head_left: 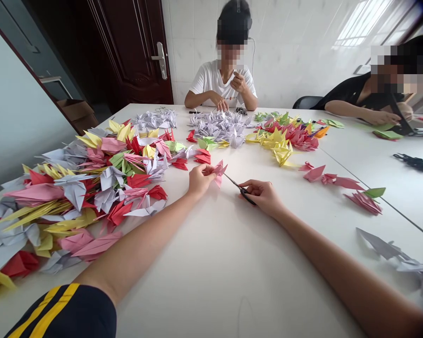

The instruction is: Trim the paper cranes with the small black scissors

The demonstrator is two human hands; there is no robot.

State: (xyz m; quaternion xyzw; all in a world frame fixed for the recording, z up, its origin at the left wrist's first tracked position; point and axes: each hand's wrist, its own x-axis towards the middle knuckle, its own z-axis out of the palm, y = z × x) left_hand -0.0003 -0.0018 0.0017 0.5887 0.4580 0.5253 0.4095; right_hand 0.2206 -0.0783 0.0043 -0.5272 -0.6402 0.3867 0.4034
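Observation:
My left hand (pixel 200 181) pinches a small pink origami crane (pixel 218 172) above the white table (pixel 211 281). My right hand (pixel 262 197) grips a pair of black-handled scissors (pixel 244 192). Their thin blades point left, with the tips close to the pink crane. I cannot tell whether the blades touch the paper. A large heap of folded paper cranes (pixel 91 188) in pink, red, yellow, grey and green lies to the left of my left forearm.
More cranes lie across the table's far side and right, including a lilac pile (pixel 218 129) and a yellow-and-red pile (pixel 282 136). Two co-workers (pixel 222 87) sit across the table and at the right. Behind them stands a dark door (pixel 134 51).

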